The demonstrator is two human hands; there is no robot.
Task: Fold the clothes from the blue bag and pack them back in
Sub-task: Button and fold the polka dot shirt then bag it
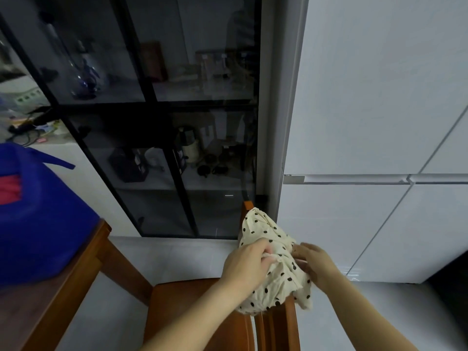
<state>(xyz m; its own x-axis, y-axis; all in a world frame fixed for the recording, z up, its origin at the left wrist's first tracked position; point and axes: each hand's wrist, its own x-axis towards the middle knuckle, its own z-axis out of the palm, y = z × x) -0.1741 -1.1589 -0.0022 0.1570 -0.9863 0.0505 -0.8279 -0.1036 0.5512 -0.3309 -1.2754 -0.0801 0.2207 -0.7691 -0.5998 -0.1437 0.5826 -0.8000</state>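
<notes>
- The polka-dot garment point(276, 282) is gripped by the left hand point(249, 262); its fingers are curled into a bunched fold of the fabric near the middle of the cloth.
- The right hand point(316, 264) is laid against the opposite side of the garment, with fingertips touching the fabric. The thumb is hidden by the cloth, so it cannot be told whether this hand is clamped on the fabric or only resting on it.
- The garment is cream with black dots. It is crumpled and draped over the top edge of the backrest of a wooden chair point(192, 307), with the lower hem hanging down beside the backrest.
- The chair is positioned near the corner of a wooden table point(50, 300), seat towards the table.
- The blue bag point(38, 224) is set on the table near its far corner, well apart from the garment. A red cloth point(10, 188) is visible in the open mouth of the bag.
- A dark glass-fronted cabinet point(164, 122) is located behind the chair, with bottles and small items stored on its shelves.
- White panelled doors point(379, 97) are fitted just beside the cabinet, on its right.
</notes>
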